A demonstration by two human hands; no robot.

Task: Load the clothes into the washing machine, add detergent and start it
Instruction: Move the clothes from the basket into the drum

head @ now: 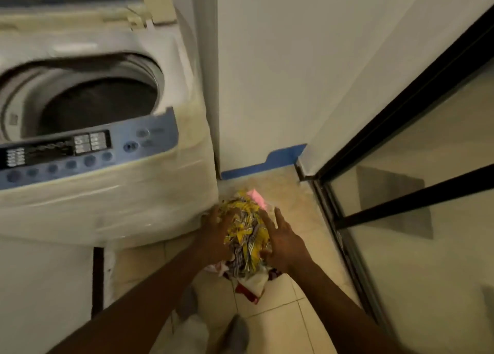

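Clothes (247, 236), a yellow-patterned bundle with pink and red-white pieces showing at its edges, sat between my two hands above the tiled floor (278, 324), just right of the washing machine (107, 193). My left hand (216, 236) pressed against the bundle's left side, its fingers (227, 214) curled into the cloth. My right hand (283, 242) lay against the right side, fingers (278, 216) spread and mostly straight, thumb touching the fabric. I saw the machine's lid raised and its dark drum (99, 105) uncovered. Blur hid finer detail.
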